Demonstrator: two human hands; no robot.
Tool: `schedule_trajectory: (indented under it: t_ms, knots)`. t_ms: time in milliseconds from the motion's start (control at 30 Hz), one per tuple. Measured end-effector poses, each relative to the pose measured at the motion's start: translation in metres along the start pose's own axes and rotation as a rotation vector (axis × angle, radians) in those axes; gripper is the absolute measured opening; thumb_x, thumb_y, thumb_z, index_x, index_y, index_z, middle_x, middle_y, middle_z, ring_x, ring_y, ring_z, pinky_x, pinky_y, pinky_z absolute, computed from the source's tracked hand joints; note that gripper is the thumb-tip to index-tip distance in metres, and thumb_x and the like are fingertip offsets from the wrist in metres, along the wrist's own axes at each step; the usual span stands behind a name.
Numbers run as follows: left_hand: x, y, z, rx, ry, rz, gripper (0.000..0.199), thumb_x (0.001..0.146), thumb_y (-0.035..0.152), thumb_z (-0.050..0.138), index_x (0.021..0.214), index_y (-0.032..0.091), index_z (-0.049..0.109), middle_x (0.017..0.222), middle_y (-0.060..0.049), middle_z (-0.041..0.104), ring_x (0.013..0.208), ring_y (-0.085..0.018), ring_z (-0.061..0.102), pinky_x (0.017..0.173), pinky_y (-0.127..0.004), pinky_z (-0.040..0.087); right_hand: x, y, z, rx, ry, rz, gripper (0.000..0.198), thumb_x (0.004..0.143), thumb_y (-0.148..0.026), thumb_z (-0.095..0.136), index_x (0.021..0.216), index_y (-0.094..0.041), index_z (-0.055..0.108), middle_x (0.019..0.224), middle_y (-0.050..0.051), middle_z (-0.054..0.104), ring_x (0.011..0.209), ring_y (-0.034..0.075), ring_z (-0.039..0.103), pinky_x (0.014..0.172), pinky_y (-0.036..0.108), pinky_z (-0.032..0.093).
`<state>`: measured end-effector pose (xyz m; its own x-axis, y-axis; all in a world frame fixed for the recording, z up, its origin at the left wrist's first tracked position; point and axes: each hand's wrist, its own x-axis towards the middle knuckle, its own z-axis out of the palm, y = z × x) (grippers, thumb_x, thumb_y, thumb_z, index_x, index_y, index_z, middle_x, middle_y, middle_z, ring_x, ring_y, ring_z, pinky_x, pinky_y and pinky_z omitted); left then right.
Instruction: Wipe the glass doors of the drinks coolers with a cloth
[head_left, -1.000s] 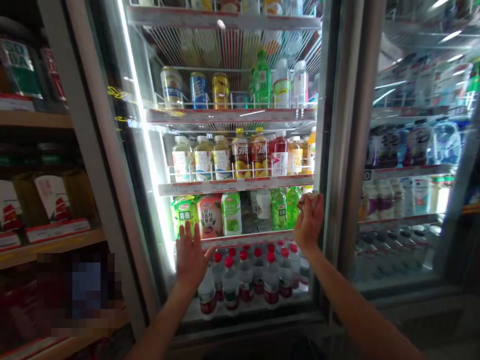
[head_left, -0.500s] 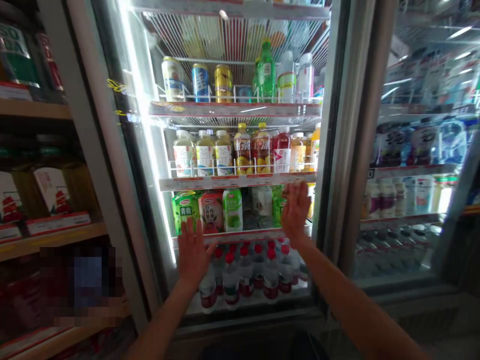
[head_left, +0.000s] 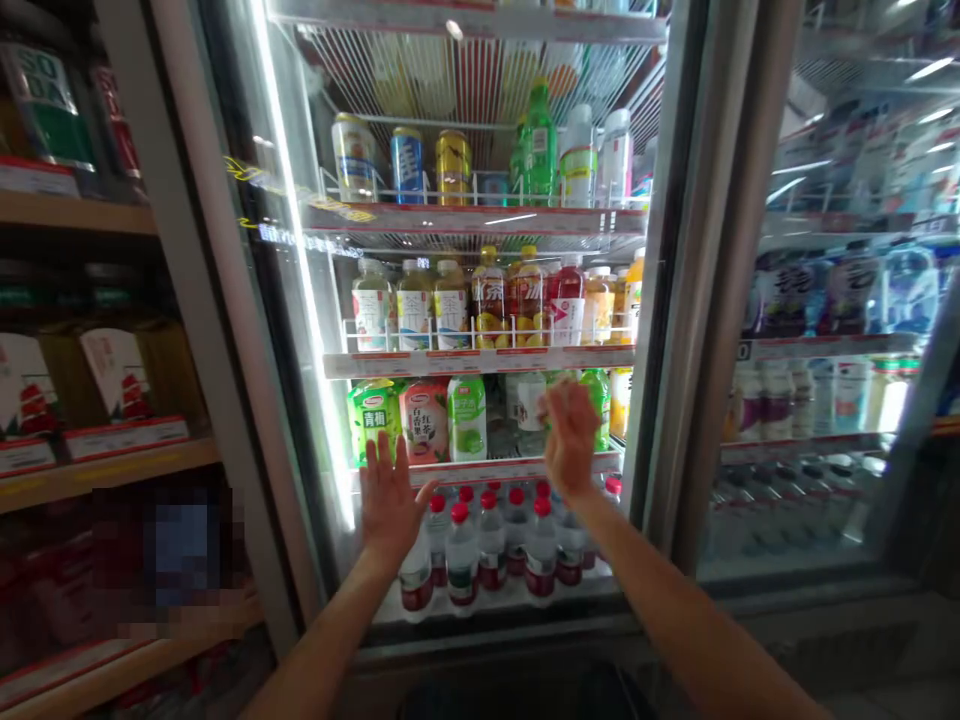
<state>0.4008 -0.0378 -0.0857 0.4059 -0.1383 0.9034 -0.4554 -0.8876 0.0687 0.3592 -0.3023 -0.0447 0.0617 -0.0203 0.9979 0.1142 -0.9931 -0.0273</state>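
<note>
My left hand (head_left: 390,508) is raised with its fingers spread, palm toward the lit drinks fridge, holding nothing. It overlaps the view of a green pouch (head_left: 373,410) and the lower shelf edge. My right hand (head_left: 570,440) is up on the other side, its fingers curled in, with nothing visible in them. Behind it are a clear bottle with a pale label (head_left: 527,400) and a green pack (head_left: 598,400), partly covered. Between the hands stand a pink pouch (head_left: 425,425) and a green-and-white bottle (head_left: 466,425). Whether either hand touches the glass, I cannot tell.
Water bottles with red caps (head_left: 491,540) fill the fridge bottom. Tea bottles (head_left: 451,305) and cans (head_left: 453,168) line the upper shelves. A metal door frame (head_left: 731,280) stands at right, beside another fridge. Wooden shelves (head_left: 112,460) with large bottles are at left.
My right hand has moved slightly left and its straight fingers have curled in. My left hand stays spread in nearly the same place. The view has shifted slightly.
</note>
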Motion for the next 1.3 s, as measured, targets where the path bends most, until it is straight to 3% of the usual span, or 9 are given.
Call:
schedule_trajectory:
  t_ms: [133, 367, 533, 600, 800, 1000, 1067, 1200, 1300]
  knots:
    - [0.0, -0.001, 0.001, 0.005, 0.025, 0.005, 0.074, 0.086, 0.055, 0.036, 0.142, 0.011, 0.016, 0.148, -0.021, 0.016, 0.139, -0.032, 0.006, 0.107, -0.054, 0.023, -0.016, -0.039, 0.007, 0.048, -0.154, -0.358, 0.043, 0.086, -0.014, 0.04, 0.124, -0.03, 0.051, 0.135, 0.0, 0.046, 0.135, 0.018, 0.027, 0.11, 0.04, 0.024]
    - [-0.003, 0.0, 0.002, 0.02, -0.005, -0.022, 0.072, 0.086, 0.05, 0.042, 0.142, 0.011, 0.018, 0.148, -0.019, 0.017, 0.139, -0.032, 0.006, 0.108, -0.054, 0.021, 0.024, 0.015, 0.002, -0.056, 0.156, -0.008, 0.052, 0.088, -0.012, 0.034, 0.139, -0.021, 0.031, 0.151, 0.009, 0.013, 0.138, 0.025, 0.017, 0.107, 0.048, 0.026]
    - [-0.003, 0.0, 0.002, 0.052, 0.01, -0.007, 0.074, 0.086, 0.051, 0.042, 0.143, 0.012, 0.015, 0.149, -0.019, 0.015, 0.139, -0.031, 0.007, 0.107, -0.053, 0.024, -0.016, -0.03, 0.006, 0.05, -0.202, -0.536, 0.045, 0.086, -0.015, 0.042, 0.129, -0.029, 0.046, 0.143, -0.001, 0.036, 0.137, 0.018, 0.021, 0.111, 0.038, 0.023]
    - [-0.003, -0.001, 0.003, 0.067, 0.019, -0.001, 0.074, 0.086, 0.05, 0.042, 0.143, 0.012, 0.013, 0.149, -0.019, 0.016, 0.139, -0.031, 0.008, 0.107, -0.052, 0.025, -0.009, -0.031, 0.008, 0.063, -0.251, -0.626, 0.043, 0.085, -0.015, 0.044, 0.125, -0.03, 0.05, 0.143, -0.003, 0.037, 0.137, 0.018, 0.022, 0.112, 0.04, 0.023]
    - [-0.003, 0.0, 0.004, 0.099, 0.057, 0.023, 0.073, 0.087, 0.047, 0.041, 0.143, 0.013, 0.01, 0.149, -0.02, 0.015, 0.139, -0.031, 0.007, 0.106, -0.052, 0.027, 0.069, -0.004, 0.014, -0.003, 0.032, -0.125, 0.043, 0.088, -0.013, 0.04, 0.129, -0.023, 0.048, 0.151, 0.004, 0.015, 0.14, 0.024, 0.012, 0.111, 0.046, 0.022]
    - [-0.004, 0.001, 0.003, 0.111, 0.053, 0.02, 0.071, 0.088, 0.047, 0.039, 0.143, 0.01, 0.014, 0.148, -0.021, 0.018, 0.138, -0.032, 0.009, 0.105, -0.053, 0.029, 0.009, -0.029, 0.009, 0.07, -0.287, -0.712, 0.042, 0.085, -0.015, 0.047, 0.125, -0.028, 0.051, 0.144, 0.0, 0.035, 0.138, 0.019, 0.018, 0.111, 0.041, 0.023]
    - [-0.005, 0.0, 0.004, 0.112, 0.05, 0.024, 0.07, 0.088, 0.047, 0.039, 0.142, 0.01, 0.015, 0.148, -0.021, 0.018, 0.139, -0.031, 0.009, 0.105, -0.052, 0.029, 0.017, -0.029, 0.01, 0.047, -0.236, -0.671, 0.04, 0.086, -0.016, 0.047, 0.124, -0.029, 0.052, 0.143, 0.0, 0.037, 0.138, 0.019, 0.02, 0.11, 0.041, 0.025]
    - [-0.005, 0.0, 0.005, 0.116, 0.047, 0.013, 0.07, 0.087, 0.046, 0.04, 0.142, 0.01, 0.016, 0.148, -0.02, 0.017, 0.139, -0.031, 0.008, 0.106, -0.052, 0.027, 0.071, -0.025, 0.016, -0.021, 0.013, -0.323, 0.037, 0.088, -0.018, 0.045, 0.122, -0.029, 0.053, 0.144, 0.006, 0.033, 0.138, 0.021, 0.018, 0.107, 0.044, 0.028]
    - [-0.006, 0.0, 0.005, 0.108, 0.027, 0.0, 0.07, 0.087, 0.045, 0.041, 0.142, 0.01, 0.017, 0.149, -0.019, 0.015, 0.139, -0.031, 0.007, 0.106, -0.052, 0.027, 0.068, -0.027, 0.012, -0.035, -0.054, -0.402, 0.037, 0.089, -0.019, 0.044, 0.123, -0.029, 0.054, 0.142, 0.006, 0.036, 0.138, 0.022, 0.019, 0.108, 0.043, 0.028]
